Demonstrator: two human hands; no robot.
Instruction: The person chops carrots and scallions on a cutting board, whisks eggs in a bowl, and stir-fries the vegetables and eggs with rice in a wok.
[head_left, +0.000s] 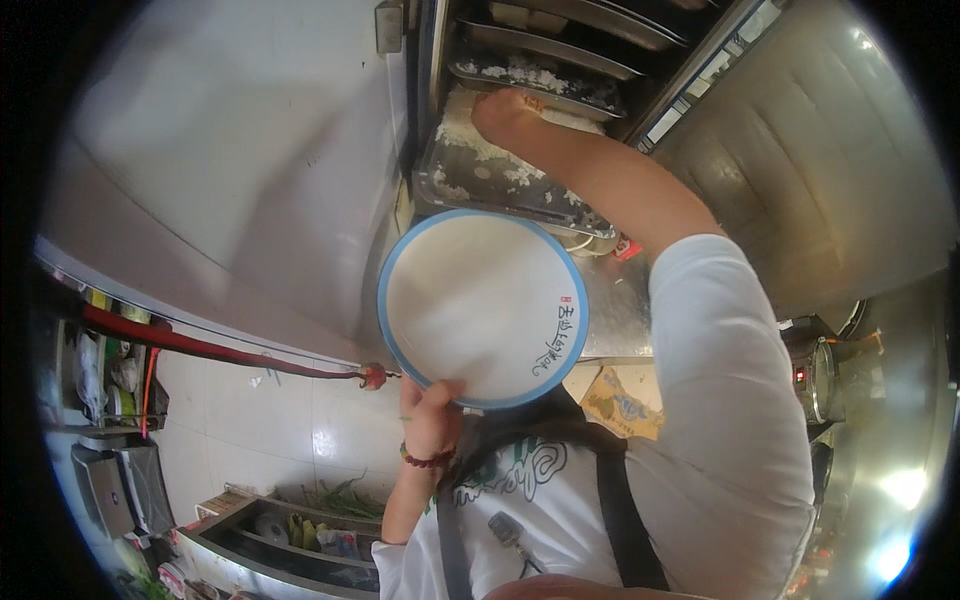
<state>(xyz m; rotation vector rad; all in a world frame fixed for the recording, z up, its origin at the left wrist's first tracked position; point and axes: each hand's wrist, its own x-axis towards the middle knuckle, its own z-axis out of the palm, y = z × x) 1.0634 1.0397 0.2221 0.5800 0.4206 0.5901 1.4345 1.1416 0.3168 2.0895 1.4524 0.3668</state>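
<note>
My left hand, with a beaded bracelet at the wrist, grips the near rim of a wide white bowl. Its thumb lies over the blue edge. The bowl bears writing inside and shows only its bare white inner surface. Beyond it, a metal tray of white cooked rice sticks partly out of a rack cabinet. My right hand reaches over that tray and is at the rice near its back. Its fingers are bent down and mostly hidden, so whether they hold rice cannot be seen.
More trays sit in the rack above, one with rice stuck on it. A cabinet door stands on the left, with a red strap near its lower edge. A steel ledge lies under the tray. Vegetables fill a low steel unit at lower left.
</note>
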